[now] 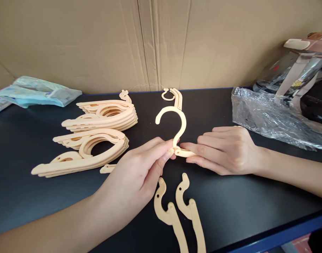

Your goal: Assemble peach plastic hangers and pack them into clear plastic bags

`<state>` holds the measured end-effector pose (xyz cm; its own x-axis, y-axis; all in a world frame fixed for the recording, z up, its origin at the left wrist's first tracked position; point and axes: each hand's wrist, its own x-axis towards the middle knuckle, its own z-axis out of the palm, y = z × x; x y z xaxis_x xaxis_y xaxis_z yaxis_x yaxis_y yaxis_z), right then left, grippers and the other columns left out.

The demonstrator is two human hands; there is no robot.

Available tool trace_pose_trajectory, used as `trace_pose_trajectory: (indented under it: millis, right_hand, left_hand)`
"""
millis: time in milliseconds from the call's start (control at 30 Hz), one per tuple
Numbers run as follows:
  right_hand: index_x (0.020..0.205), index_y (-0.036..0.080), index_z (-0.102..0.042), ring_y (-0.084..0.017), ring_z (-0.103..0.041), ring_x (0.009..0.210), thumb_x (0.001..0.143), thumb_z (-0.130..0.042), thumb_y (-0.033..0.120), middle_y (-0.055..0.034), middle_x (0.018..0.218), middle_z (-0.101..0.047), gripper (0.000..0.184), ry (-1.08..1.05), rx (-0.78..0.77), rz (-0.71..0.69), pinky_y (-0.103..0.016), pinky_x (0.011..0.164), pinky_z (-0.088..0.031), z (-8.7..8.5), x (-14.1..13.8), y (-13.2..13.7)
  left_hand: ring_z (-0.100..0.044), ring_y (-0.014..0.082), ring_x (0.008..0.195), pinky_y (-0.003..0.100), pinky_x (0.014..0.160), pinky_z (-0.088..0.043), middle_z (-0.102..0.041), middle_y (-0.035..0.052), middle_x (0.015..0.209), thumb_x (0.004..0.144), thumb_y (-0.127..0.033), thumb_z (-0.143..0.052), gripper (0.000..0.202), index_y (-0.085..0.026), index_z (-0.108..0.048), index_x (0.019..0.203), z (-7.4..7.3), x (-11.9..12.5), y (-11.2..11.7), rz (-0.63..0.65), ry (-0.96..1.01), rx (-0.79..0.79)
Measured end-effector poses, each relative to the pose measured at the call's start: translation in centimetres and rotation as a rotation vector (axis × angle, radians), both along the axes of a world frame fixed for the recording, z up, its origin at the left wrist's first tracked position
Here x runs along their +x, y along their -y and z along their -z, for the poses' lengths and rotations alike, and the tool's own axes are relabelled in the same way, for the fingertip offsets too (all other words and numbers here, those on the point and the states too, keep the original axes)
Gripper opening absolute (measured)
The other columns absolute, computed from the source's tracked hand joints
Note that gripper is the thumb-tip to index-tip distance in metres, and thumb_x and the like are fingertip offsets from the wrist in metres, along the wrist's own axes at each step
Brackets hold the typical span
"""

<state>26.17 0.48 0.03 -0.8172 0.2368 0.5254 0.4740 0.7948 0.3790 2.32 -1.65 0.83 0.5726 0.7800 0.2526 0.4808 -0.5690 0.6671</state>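
Between my hands is a cream plastic folding hanger (184, 123), its hook pointing up and curling to the left. My left hand (142, 168) pinches it at the joint under the hook, thumb and fingers closed. From the right, my right hand (224, 149) grips the hanger's short arm, fingers closed along it and hiding its far end. Two loose hanger arms, a left one (163, 207) and a right one (188, 207), lie just below my hands, running out of the bottom edge. Part of a small cream piece (107, 169) shows beside my left wrist.
Stacked cream hangers lie at left in a rear pile (118, 121) and a front pile (97, 160). Loose hooks (168, 97) rest at the back. A blue packet (39, 91) is far left; clear plastic wrap (266, 114) and a transparent bottle (282, 70) are right. Cardboard (97, 42) stands behind.
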Motion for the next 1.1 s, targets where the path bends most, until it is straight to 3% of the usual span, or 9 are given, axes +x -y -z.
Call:
trace_pose_trajectory:
  millis: [167, 400, 467, 567, 667, 800, 933, 1100]
  right_hand:
    - [0.105, 0.014, -0.069, -0.009, -0.05, 0.051, 0.099, -0.056, 0.03, 0.0039, 0.064, -0.061, 0.022, -0.001, 0.002, 0.008, -0.025, 0.049, -0.038, 0.1, 0.1, 0.1]
    - [0.099, 0.015, -0.071, -0.011, -0.049, 0.054, 0.099, -0.057, 0.03, 0.0034, 0.062, -0.064, 0.02, -0.013, 0.008, 0.0, -0.027, 0.052, -0.038, -0.2, 0.0, -0.3]
    - [0.099, 0.015, -0.071, -0.014, -0.055, 0.062, 0.096, -0.061, 0.032, 0.0022, 0.066, -0.067, 0.019, -0.031, -0.004, 0.002, -0.03, 0.059, -0.042, -0.2, -0.1, -0.5]
    - [0.1, 0.018, -0.069, -0.019, -0.061, 0.08, 0.092, -0.066, 0.038, -0.0017, 0.084, -0.072, 0.022, -0.093, -0.001, 0.027, -0.037, 0.08, -0.05, -0.1, -0.1, -0.6]
    - [0.098, 0.018, -0.068, -0.023, -0.062, 0.094, 0.09, -0.069, 0.038, -0.0072, 0.098, -0.072, 0.022, -0.149, 0.022, 0.041, -0.043, 0.096, -0.048, -0.1, -0.2, -0.4]
    - [0.099, 0.02, -0.063, -0.025, -0.063, 0.097, 0.091, -0.067, 0.039, -0.0095, 0.1, -0.07, 0.021, -0.218, 0.027, 0.081, -0.04, 0.087, -0.049, -0.2, -0.3, -0.1]
    - [0.113, 0.019, -0.06, -0.017, -0.06, 0.078, 0.094, -0.065, 0.036, -0.0029, 0.089, -0.07, 0.026, -0.185, 0.036, 0.075, -0.035, 0.073, -0.044, -0.1, -0.4, -0.3]
    - [0.122, 0.018, -0.061, -0.019, -0.056, 0.081, 0.098, -0.056, 0.042, -0.0049, 0.093, -0.07, 0.035, -0.057, -0.045, 0.055, -0.035, 0.075, -0.042, -0.1, -0.5, -0.4]
  left_hand:
    - [-0.049, 0.0074, 0.063, 0.019, 0.06, -0.041, -0.052, -0.0044, 0.078, 0.101, -0.012, -0.04, 0.027, -0.02, -0.049, 0.077, 0.3, 0.0, 0.0, -0.003, -0.013, -0.015]
    - [-0.051, 0.0061, 0.065, 0.018, 0.057, -0.038, -0.054, -0.0051, 0.083, 0.1, -0.01, -0.04, 0.02, -0.021, -0.057, 0.095, 0.8, -0.4, 0.1, -0.002, -0.047, 0.046]
    - [-0.052, 0.0061, 0.066, 0.019, 0.058, -0.038, -0.054, -0.0051, 0.084, 0.099, -0.01, -0.039, 0.021, -0.021, -0.057, 0.098, 0.9, -0.5, 0.1, 0.0, -0.07, 0.061]
    - [-0.052, 0.0061, 0.063, 0.021, 0.055, -0.038, -0.055, -0.0052, 0.088, 0.099, -0.009, -0.038, 0.023, -0.021, -0.057, 0.104, 1.1, -0.4, 0.2, 0.009, -0.11, 0.07]
    - [-0.052, 0.0061, 0.061, 0.021, 0.054, -0.038, -0.055, -0.0053, 0.088, 0.099, -0.009, -0.037, 0.025, -0.022, -0.057, 0.107, 1.2, -0.4, 0.3, 0.013, -0.117, 0.077]
    - [-0.053, 0.0064, 0.059, 0.023, 0.053, -0.038, -0.056, -0.0057, 0.088, 0.099, -0.01, -0.037, 0.027, -0.023, -0.057, 0.112, 1.2, -0.4, 0.3, 0.018, -0.138, 0.081]
    - [-0.054, 0.0057, 0.06, 0.021, 0.054, -0.04, -0.057, -0.006, 0.092, 0.099, -0.009, -0.037, 0.032, -0.024, -0.057, 0.119, 1.4, -0.5, 0.2, 0.026, -0.125, 0.1]
    - [-0.055, 0.0065, 0.061, 0.021, 0.054, -0.04, -0.058, -0.0055, 0.089, 0.102, -0.013, -0.039, 0.028, -0.022, -0.059, 0.119, 1.2, -0.5, 0.2, 0.008, -0.123, 0.164]
